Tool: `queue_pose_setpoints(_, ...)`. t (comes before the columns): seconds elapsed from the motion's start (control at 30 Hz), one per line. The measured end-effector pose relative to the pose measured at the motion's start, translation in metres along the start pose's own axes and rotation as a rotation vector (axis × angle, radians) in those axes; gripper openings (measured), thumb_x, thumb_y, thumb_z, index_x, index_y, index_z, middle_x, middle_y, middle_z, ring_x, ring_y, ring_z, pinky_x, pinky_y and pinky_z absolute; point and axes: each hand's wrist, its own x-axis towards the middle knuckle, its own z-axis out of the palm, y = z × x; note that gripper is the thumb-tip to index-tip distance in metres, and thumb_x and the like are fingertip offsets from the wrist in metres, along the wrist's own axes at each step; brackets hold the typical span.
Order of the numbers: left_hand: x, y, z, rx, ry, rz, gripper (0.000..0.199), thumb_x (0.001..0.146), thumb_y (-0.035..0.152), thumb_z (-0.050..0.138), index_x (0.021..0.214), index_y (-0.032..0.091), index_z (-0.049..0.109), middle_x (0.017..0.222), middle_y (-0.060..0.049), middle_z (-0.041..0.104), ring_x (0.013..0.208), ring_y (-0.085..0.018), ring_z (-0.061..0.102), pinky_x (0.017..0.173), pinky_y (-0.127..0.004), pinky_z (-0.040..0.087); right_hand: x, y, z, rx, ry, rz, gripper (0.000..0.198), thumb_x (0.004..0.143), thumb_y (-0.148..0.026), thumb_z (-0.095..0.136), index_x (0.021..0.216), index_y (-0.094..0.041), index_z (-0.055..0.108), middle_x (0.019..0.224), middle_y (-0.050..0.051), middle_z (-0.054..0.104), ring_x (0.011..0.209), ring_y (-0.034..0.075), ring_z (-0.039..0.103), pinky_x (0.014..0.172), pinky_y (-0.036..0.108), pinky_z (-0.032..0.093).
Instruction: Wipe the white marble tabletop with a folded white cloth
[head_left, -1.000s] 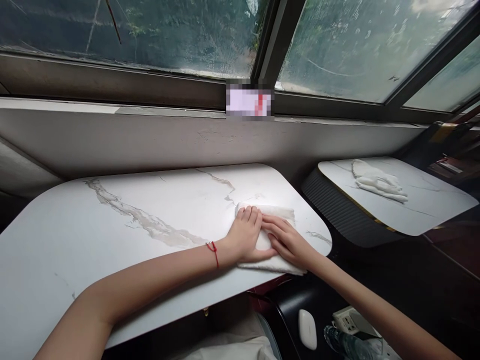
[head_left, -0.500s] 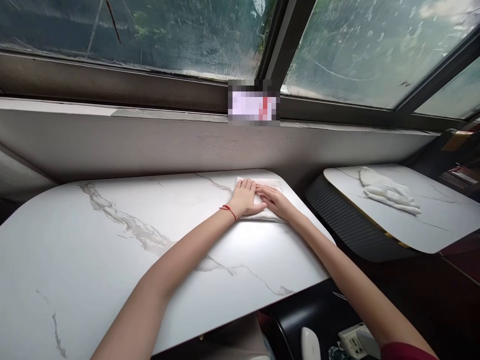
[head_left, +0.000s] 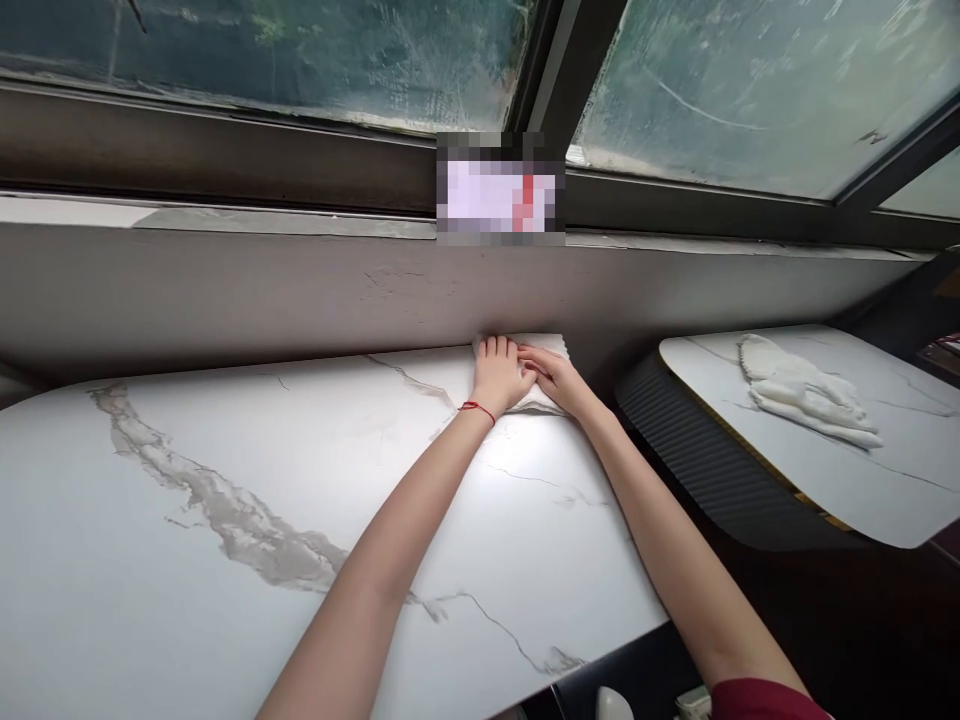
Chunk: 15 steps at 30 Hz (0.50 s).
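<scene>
A folded white cloth [head_left: 553, 344] lies at the far right corner of the white marbled tabletop [head_left: 420, 450], by the wall. My left hand [head_left: 498, 374] rests flat on it with fingers stretched out, a red string bracelet around the wrist. Close beside it, my right hand [head_left: 553, 376] is also laid over the cloth, fingers extended toward the left hand. Both palms press down on the cloth rather than grasp it. Much of the cloth is hidden beneath the hands.
On a second marbled table [head_left: 915, 480] to the right lies a crumpled white cloth [head_left: 806, 390]. A low wall [head_left: 300, 290] and windows run along the back. Below the front edge, a white rounded object [head_left: 613, 704] is partly visible.
Both hands and the cloth have slid away from me to the table's far edge at the wall. The camera view has also shifted, showing less of the area below the front edge.
</scene>
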Motion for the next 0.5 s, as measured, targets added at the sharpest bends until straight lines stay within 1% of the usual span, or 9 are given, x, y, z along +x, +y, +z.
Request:
queue_pose_setpoints(0.2,0.0032,0.0031,0.0012,0.004,-0.002,-0.004,0.046,0.094,0.036,0.046,0.127,0.005,0.058,0.131,-0.020,0.060,0.125,-0.033,0.050,0.110,-0.043,0.033,-0.0024,-0.0028,-0.0018,0.035,0.012,0.047,0.042,0.089,-0.013,0.047,0.121,-0.027,0.069,0.134,0.005,0.067,0.130,0.025,0.059,0.112,0.046,0.047)
queue_pose_setpoints(0.33,0.0026,0.0020,0.0009,0.000,0.005,0.002,0.044,0.094,0.036,0.046,0.125,0.007,0.058,0.131,-0.020,0.061,0.125,-0.033,0.050,0.109,-0.043,0.034,-0.0033,-0.0029,0.0016,0.048,0.035,0.068,0.040,0.089,-0.016,0.047,0.120,-0.027,0.070,0.128,0.005,0.070,0.129,0.026,0.060,0.111,0.047,0.048)
queue_pose_setpoints(0.5,0.0021,0.0013,0.0018,-0.005,0.013,0.004,0.044,0.094,0.037,0.047,0.124,0.006,0.058,0.130,-0.020,0.060,0.123,-0.033,0.050,0.108,-0.043,0.034,-0.0039,-0.0022,0.0032,0.038,0.048,0.064,0.039,0.089,-0.018,0.046,0.118,-0.027,0.070,0.127,0.006,0.070,0.127,0.028,0.060,0.110,0.051,0.047)
